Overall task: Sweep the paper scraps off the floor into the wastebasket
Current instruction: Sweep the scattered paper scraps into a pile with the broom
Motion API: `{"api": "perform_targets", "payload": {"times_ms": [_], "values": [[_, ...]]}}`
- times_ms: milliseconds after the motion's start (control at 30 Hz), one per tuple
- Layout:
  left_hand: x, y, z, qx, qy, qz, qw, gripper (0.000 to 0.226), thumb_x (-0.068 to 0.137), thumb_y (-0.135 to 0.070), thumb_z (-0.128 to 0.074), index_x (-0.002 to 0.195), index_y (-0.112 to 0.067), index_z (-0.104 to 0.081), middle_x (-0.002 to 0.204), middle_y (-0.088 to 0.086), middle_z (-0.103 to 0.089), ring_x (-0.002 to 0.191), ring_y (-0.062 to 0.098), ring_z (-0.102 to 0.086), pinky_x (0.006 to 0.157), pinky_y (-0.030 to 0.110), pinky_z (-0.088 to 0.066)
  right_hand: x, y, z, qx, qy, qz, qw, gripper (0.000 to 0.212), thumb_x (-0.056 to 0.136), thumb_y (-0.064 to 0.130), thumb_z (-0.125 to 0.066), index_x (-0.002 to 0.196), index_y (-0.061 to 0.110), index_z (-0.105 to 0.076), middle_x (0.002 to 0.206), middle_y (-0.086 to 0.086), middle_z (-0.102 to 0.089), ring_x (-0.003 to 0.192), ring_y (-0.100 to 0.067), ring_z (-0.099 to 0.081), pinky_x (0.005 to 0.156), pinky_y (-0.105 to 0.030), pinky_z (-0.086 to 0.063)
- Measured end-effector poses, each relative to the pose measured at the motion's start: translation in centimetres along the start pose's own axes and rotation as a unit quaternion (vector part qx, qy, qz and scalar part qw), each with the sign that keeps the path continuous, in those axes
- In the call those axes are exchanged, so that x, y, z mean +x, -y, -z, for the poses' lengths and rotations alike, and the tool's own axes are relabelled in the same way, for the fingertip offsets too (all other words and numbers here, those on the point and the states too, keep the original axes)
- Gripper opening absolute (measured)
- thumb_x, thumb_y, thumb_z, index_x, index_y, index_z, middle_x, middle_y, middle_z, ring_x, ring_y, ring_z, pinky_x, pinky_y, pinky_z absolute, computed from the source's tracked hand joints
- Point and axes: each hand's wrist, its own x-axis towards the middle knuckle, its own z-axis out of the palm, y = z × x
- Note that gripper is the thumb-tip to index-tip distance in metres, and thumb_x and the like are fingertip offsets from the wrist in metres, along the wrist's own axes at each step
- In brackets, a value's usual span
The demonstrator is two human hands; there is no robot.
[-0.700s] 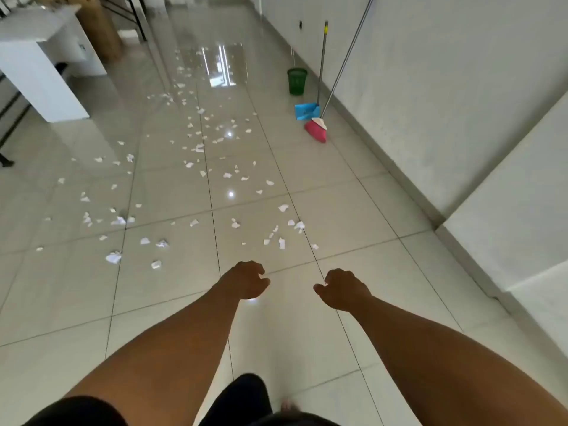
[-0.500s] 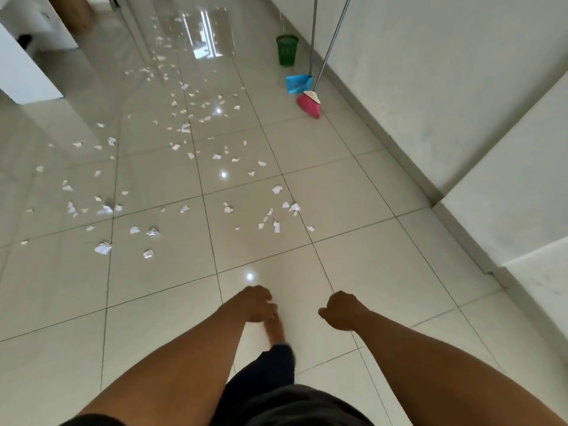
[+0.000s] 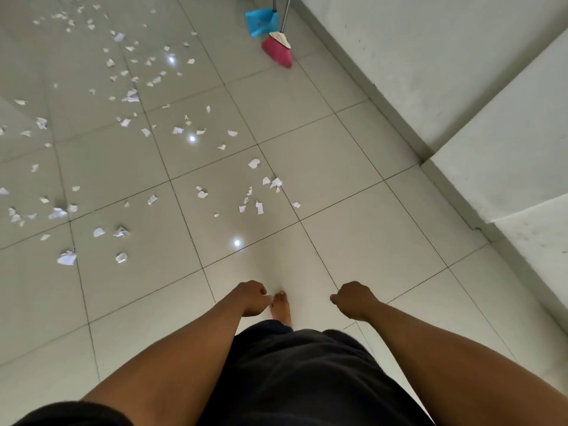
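While paper scraps [image 3: 132, 96] litter the floor [image 3: 368, 241], approaching, nothing swept; both hands' fingers [image 3: 262, 292] loosely curled, empty. Next: reach pink broom [image 3: 278, 52], grip handle.

Soft, even daylight fills the scene, fairly dim near the bottom edge. The glossy floor [image 3: 353, 167] throws three small hard glints ahead of the fingers [image 3: 262, 292], the nearest just beyond them. Shadows are faint. Tile lines bow toward the edges from wide-angle distortion, and far scraps [image 3: 132, 96] look slightly soft.
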Motion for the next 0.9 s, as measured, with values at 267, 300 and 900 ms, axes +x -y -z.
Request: {"api": "perform_targets", "payload": {"times_ms": [267, 300, 900], "values": [[4.2, -3.0, 7.2, 0.014, -0.027, -0.023, 0.999, 0.042, 0.096, -0.041, -0.047, 0.129, -0.017, -0.056, 0.135, 0.002, -0.052, 0.121, 0.02, -0.049, 0.095, 0.027, -0.037, 3.9, 2.8, 5.0, 0.051, -0.015, 0.004, 0.999, 0.038, 0.092, 0.036, -0.042, 0.096, 0.004, -0.063, 0.103, -0.012, -0.063, 0.096, -0.026, -0.059, 0.074, -0.028, -0.045], [5.1, -3.8, 8.2, 0.016, -0.03, -0.025, 0.999, 0.041, 0.096, -0.041, -0.047, 0.128, -0.017, -0.056, 0.134, 0.002, -0.052, 0.121, 0.02, -0.049, 0.095, 0.027, -0.037, 4.9, 2.8, 6.2, 0.054, -0.014, 0.002, 0.998, 0.046, 0.094, 0.036, -0.04, 0.116, 0.001, -0.06, 0.121, -0.018, -0.059, 0.11, -0.029, -0.056, 0.085, -0.03, -0.045], [17.7, -22.7, 23.6, -0.062, -0.051, 0.008, 0.997, 0.034, 0.095, -0.038, -0.047, 0.119, -0.018, -0.059, 0.127, -0.001, -0.055, 0.124, 0.021, -0.049, 0.098, 0.028, -0.038, 18.6, 0.3, 33.2, 0.014, -0.055, 0.06, 0.997, 0.039, 0.092, 0.037, -0.046, 0.104, 0.005, -0.063, 0.108, -0.009, -0.064, 0.103, -0.025, -0.06, 0.078, -0.029, -0.046]]}}
